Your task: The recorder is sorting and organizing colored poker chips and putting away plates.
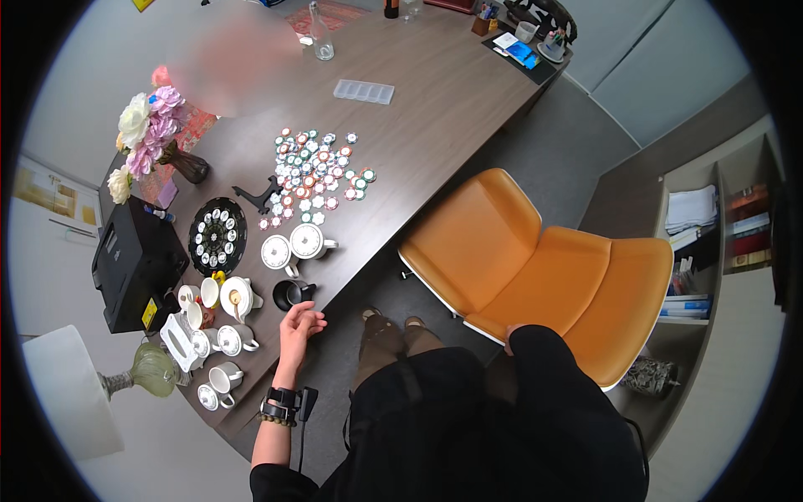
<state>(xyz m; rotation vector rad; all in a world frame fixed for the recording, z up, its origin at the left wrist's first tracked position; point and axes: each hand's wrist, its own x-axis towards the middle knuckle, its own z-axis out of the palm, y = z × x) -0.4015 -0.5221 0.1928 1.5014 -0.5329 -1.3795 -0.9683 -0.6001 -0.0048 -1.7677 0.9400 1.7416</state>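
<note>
My left hand (301, 326) is at the table's near edge, just below a black mug (290, 293), fingers loosely bent and apart, holding nothing. My right hand (511, 337) is mostly hidden by its black sleeve and rests at the edge of an orange leather chair (502, 251); its fingers do not show well. Beyond the black mug stand two white lidded cups (307, 241). Farther off, many poker chips (313, 163) lie scattered beside a small black stand (258, 194). A round black plate with white discs (217, 236) lies to their left.
On the wooden table (433, 69) are more white cups (233, 339), a vase of artificial flowers (188, 164), a black machine (138, 263), a clear compartment tray (364, 92) and a glass bottle (322, 37). A lamp (72, 389) stands left. Shelves (684, 251) stand right, beyond the chair.
</note>
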